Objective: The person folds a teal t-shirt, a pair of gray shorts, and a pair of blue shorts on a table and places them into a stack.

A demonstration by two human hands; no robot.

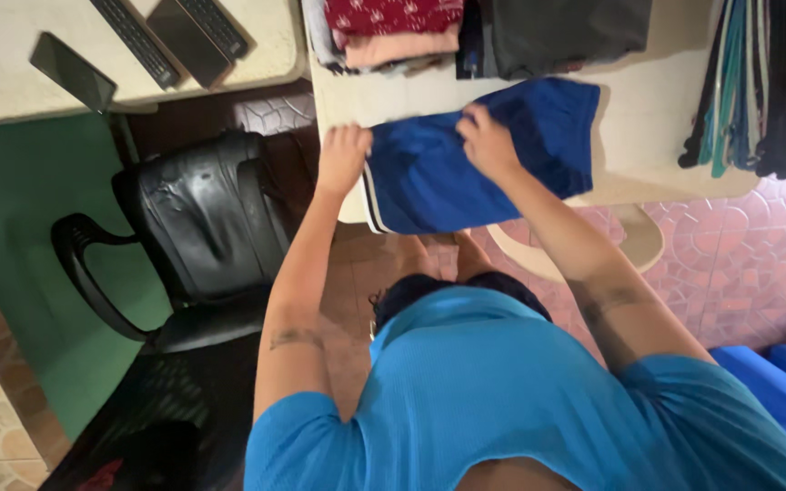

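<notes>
**Two hands on blue shorts at the table's edge**

A person in a blue shirt leans over a pale table (648, 136). Blue shorts (484, 159) lie across its near edge, one end drooping off toward the floor. The left hand (343, 156) grips the garment's left edge, fingers curled and closed on the cloth near a white side stripe. The right hand (487, 141) presses down on the middle of the fabric, fingers bent and close together — whether they pinch a fold or only hold it flat, I cannot tell.

The shorts look light, thin and limp; they would probably sag wherever unsupported, so hems, waistband or corners seem the sensible places to take hold.

Just beyond the fingertips sits a stack of folded clothes (393, 32) — red, peach, dark grey. Far right of the right hand hang coloured hangers (766, 86). Left of the left hand stands a black office chair (197, 218), and beyond it a second table with a phone (73, 71) and keyboards (175, 32).
</notes>
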